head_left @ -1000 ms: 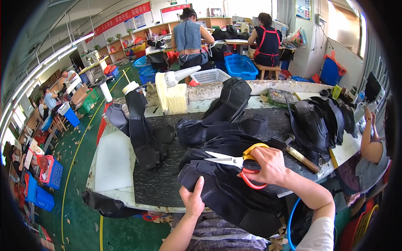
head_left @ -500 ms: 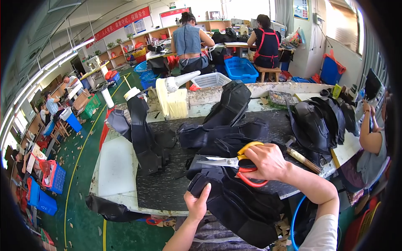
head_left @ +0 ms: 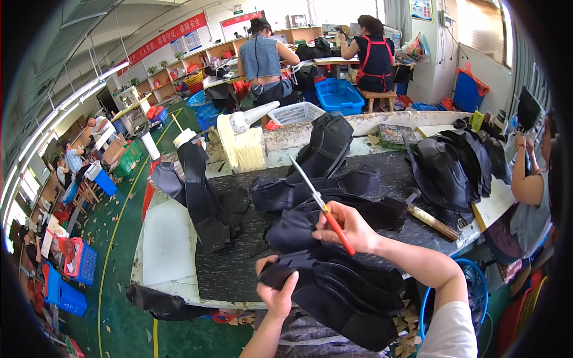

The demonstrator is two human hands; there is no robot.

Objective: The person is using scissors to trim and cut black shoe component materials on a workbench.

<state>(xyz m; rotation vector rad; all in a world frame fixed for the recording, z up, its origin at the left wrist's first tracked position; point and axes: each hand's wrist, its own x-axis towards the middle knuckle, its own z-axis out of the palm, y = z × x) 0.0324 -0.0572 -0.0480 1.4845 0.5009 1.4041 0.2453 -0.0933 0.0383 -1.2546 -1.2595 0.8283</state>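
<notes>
Lifting the scissors point(head_left: 322, 209) off the dark piece point(head_left: 334, 286), your right hand point(head_left: 349, 227) grips them, blades now raised; your left hand point(head_left: 277, 292) still clenches its edge.

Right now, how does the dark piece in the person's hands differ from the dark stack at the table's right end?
The held piece is gripped by the left hand at the near edge; the stack lies untouched, far right. The held piece is a single bundle; the stack is several curved pieces overlapping. The right hand holds scissors over the held piece. Both look black.

Black fabric piece point(head_left: 340, 292), red-handled scissors point(head_left: 327, 216), blue crate point(head_left: 338, 95).
</notes>
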